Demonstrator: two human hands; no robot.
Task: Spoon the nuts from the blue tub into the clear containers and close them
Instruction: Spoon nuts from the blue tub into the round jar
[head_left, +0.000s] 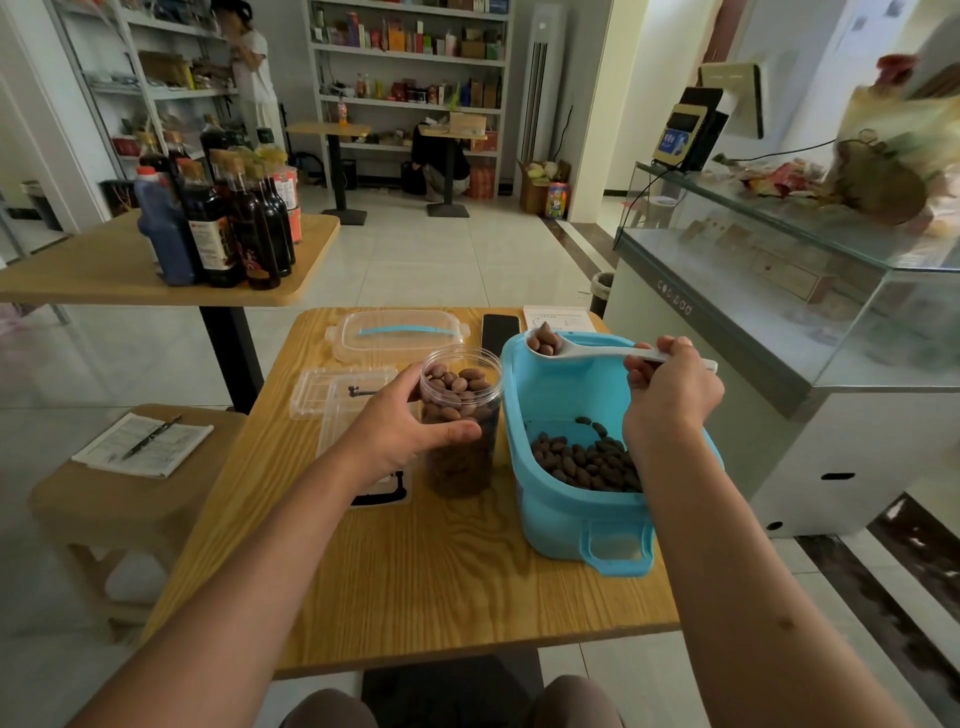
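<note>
A clear round jar (461, 467), nearly full of brown nuts, stands upright on the wooden table (415, 582). My left hand (400, 431) grips its upper wall from the left. To its right sits the blue tub (566, 514) with a layer of nuts (587, 462) in its near end. My right hand (670, 400) holds a white spoon (571, 351) by the handle. The spoon's bowl carries a few nuts above the tub's far left corner, just right of the jar's mouth.
The tub's clear lid (400, 335) with a blue strip lies at the table's far edge, beside a black phone (500, 332) and a paper sheet (558, 317). Flat clear packaging (343, 395) lies left of the jar. A stool (130, 483) carries papers; a glass counter (779, 291) stands right.
</note>
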